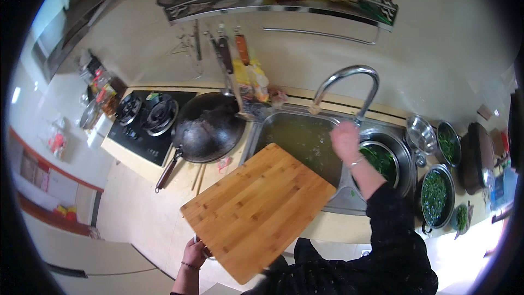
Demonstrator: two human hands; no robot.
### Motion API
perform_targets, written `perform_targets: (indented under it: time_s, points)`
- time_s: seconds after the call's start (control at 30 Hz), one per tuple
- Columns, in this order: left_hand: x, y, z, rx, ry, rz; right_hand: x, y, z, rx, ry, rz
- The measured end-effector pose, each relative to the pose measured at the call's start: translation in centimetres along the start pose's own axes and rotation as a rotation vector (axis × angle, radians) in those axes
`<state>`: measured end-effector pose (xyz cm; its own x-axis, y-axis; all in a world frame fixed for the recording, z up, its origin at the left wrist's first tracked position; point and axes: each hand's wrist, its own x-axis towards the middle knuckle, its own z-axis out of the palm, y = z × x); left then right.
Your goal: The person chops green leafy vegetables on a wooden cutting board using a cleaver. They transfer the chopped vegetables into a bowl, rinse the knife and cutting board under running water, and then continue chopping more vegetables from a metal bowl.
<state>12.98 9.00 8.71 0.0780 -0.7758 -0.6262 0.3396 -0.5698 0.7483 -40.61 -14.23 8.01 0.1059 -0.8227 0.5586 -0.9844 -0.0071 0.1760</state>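
My left hand (194, 253) grips a metal handle at the lower left edge of a wooden cutting board (258, 209), which is tilted over the counter front and the sink's near edge. My right hand (345, 139) is at the base of the curved chrome faucet (368, 86), its fingers curled; the hand hides whether they hold the lever. Greenish water fills the left sink basin (303, 131). Leafy greens (378, 162) lie in a metal bowl in the right, round basin.
A black wok (208, 131) and a gas stove (143, 127) stand left of the sink. To the right are an empty metal bowl (421, 135), a pot of greens (437, 196) and a smaller bowl of greens (449, 143). Wooden chopsticks (199, 178) lie on the counter.
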Motion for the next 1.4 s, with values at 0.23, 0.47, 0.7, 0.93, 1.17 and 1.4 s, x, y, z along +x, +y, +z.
perform_targets:
  time_s: [0.23,0.47,0.7,0.93,1.17,1.4]
  points:
    - [7.0,-3.9,-0.7,0.106,-0.031,-0.068,-4.6,10.4,3.5,0.063,-0.449,0.379]
    - [11.9,-7.2,-0.5,0.354,0.334,0.044,-5.8,6.3,3.2,0.069,-0.408,0.362]
    - [13.8,-7.0,1.9,0.807,0.693,0.447,-0.1,-1.0,6.7,1.876,-0.212,0.95]
    - [15.7,-4.7,4.7,0.878,0.755,0.558,8.3,-8.0,8.0,2.607,-0.438,1.056]
    - [14.2,-3.3,11.3,1.232,0.69,0.769,-0.9,-18.9,0.2,1.27,-0.548,0.235]
    - [12.8,-1.6,12.8,1.432,0.624,0.458,-2.2,-20.4,2.0,0.557,-0.32,-0.418]
